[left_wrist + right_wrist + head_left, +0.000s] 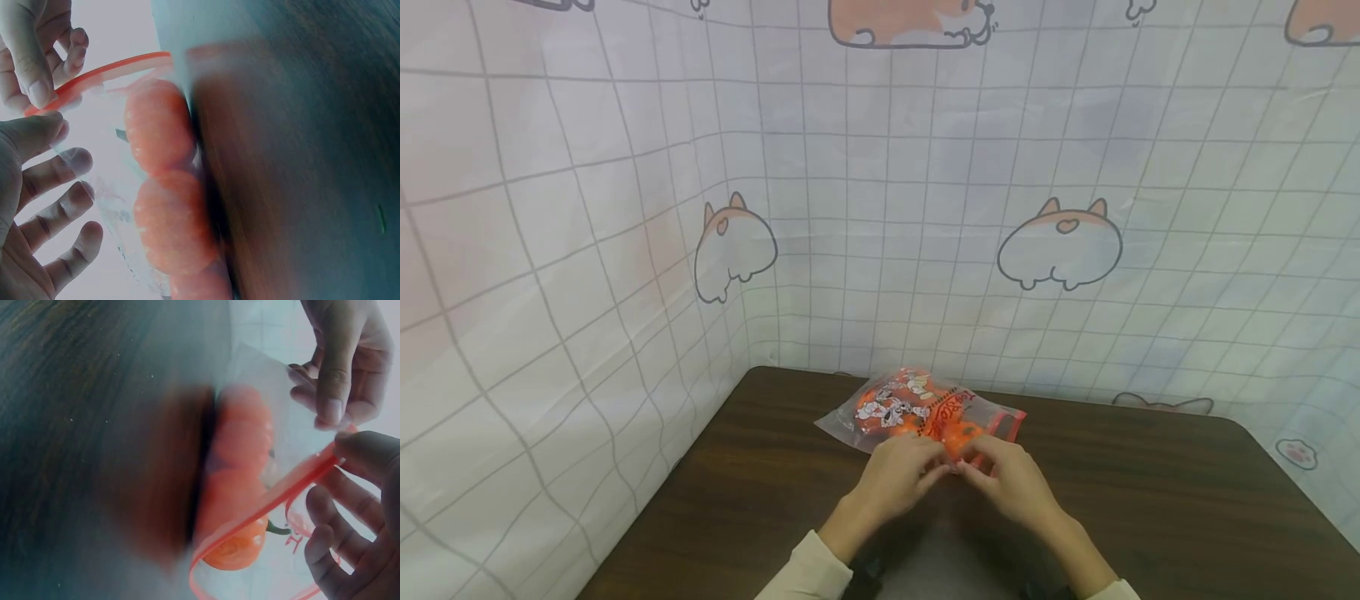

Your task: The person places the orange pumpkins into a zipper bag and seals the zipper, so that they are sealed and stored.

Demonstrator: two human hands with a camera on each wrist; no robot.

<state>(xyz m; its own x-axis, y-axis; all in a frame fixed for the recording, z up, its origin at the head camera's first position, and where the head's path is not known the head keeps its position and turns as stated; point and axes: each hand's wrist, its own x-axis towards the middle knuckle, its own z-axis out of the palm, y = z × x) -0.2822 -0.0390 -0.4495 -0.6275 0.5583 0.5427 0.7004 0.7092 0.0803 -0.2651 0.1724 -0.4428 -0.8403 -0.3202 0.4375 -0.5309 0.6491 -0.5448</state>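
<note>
A clear zip bag (pixel 842 423) with printed cartoon figures and lettering lies near the back of the dark table. Inside are several round, orange-red things (pixel 175 222), ribbed like small pumpkins; one shows a green stem in the right wrist view. My left hand (pixel 897 475) pinches the bag's near edge between thumb and index finger, its other fingers spread. Beside it, my right hand (pixel 1013 487) pinches the same edge at the red zip strip (pixel 269 503). Both thumbs are close together. The strip bows apart into a loop at the right end of the bag.
The brown wood-grain table (pixel 1150 500) reaches away on both sides of the bag. Behind and to the left hangs a white gridded curtain (pixel 910 233) with corgi drawings, close against the table's back edge.
</note>
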